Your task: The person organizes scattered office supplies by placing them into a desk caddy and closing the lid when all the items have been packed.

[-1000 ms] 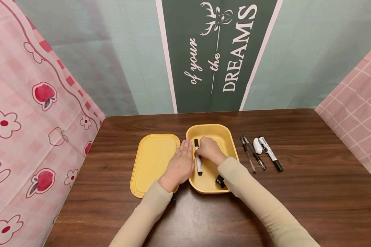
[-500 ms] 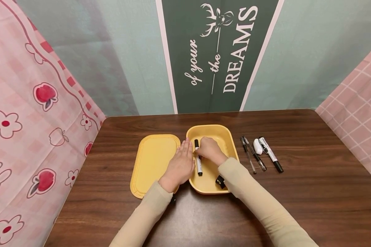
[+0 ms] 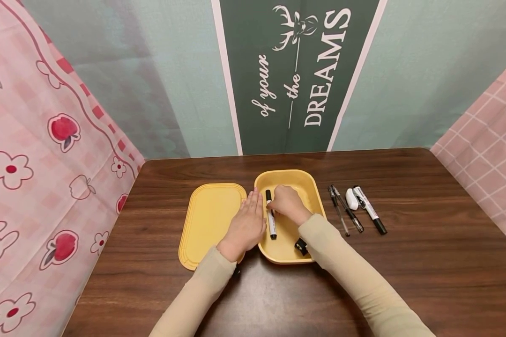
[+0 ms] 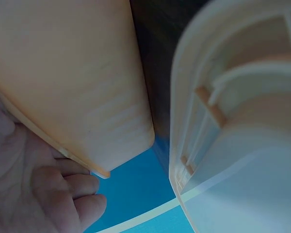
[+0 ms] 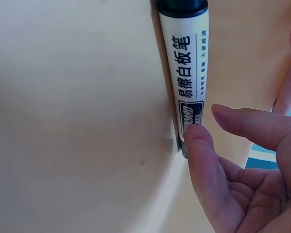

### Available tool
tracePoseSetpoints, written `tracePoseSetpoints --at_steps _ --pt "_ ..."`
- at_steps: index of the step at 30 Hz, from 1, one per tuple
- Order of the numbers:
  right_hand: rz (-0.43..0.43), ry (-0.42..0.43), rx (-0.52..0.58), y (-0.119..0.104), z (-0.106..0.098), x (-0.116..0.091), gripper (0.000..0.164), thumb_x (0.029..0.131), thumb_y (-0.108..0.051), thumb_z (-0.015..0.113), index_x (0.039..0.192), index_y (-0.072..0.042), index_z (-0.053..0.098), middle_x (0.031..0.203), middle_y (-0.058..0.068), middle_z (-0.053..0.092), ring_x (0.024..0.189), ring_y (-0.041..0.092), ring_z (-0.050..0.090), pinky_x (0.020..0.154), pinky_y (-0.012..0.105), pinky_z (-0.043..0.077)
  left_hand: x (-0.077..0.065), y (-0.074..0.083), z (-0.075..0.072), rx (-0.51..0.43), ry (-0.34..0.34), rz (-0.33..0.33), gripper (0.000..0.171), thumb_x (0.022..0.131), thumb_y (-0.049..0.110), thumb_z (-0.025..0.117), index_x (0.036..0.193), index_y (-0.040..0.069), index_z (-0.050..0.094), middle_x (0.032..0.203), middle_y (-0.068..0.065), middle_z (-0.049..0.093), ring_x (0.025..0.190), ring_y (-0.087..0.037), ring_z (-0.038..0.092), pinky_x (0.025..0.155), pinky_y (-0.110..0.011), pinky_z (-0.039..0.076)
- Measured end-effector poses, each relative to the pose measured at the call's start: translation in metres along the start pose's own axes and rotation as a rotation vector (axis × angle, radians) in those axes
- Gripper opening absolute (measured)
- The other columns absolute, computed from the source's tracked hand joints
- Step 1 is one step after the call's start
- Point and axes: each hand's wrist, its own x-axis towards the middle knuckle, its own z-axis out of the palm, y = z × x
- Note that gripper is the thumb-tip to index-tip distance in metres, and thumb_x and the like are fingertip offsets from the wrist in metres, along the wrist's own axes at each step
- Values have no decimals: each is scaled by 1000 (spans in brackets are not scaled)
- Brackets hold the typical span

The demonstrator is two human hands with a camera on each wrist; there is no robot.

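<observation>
A white whiteboard marker [image 3: 271, 224] with black ends lies inside the yellow box [image 3: 278, 250], along its left wall. My right hand [image 3: 287, 203] reaches down into the box over the middle of the marker. In the right wrist view the thumb [image 5: 200, 138] touches the marker, while the index finger [image 5: 233, 119] stands a little apart from its side. The other fingers are loosely bent. My left hand [image 3: 246, 224] lies with straight fingers along the outside of the box's left wall, its fingertips at the rim [image 4: 63, 150].
A flat yellow lid [image 3: 212, 222] lies left of the box, partly under my left hand. Right of the box are two pens [image 3: 341, 210], a white rounded thing [image 3: 352, 199] and another marker [image 3: 371, 210]. A small black device [image 3: 301, 246] shows under my right cuff.
</observation>
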Motion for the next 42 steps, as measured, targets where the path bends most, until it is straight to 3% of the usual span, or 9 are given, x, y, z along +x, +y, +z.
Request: tracePoseSetpoints --at_steps 17,23,30,42 --pt "-8 47 -70 -3 -6 -3 35 78 -14 73 51 -11 51 42 -2 45 39 11 44 41 21 33 0 2 -3 -7 -16 -2 58 100 21 39 144 -13 22 152 -28 12 140 -35 16 112 -42 21" --pt "-7 48 -113 -3 -13 -6 34 78 -18 75 54 -11 52 46 0 50 43 12 46 43 23 34 0 2 -2 -6 -22 -2 58 100 21 39 144 -13 21 152 -28 10 141 -35 15 113 -42 20" --pt "-9 36 -90 -1 -22 -6 34 78 -18 74 51 -11 55 43 1 54 40 12 48 41 22 33 0 1 -1 2 -20 -5 59 99 21 40 144 -13 21 152 -28 10 141 -35 16 113 -42 20" --pt "-58 68 -43 7 -42 -11 43 79 -13 68 41 -14 46 38 -2 48 35 10 42 41 22 31 -2 2 -1 5 -17 -3 59 99 22 41 144 -12 22 152 -28 12 140 -34 17 112 -43 22"
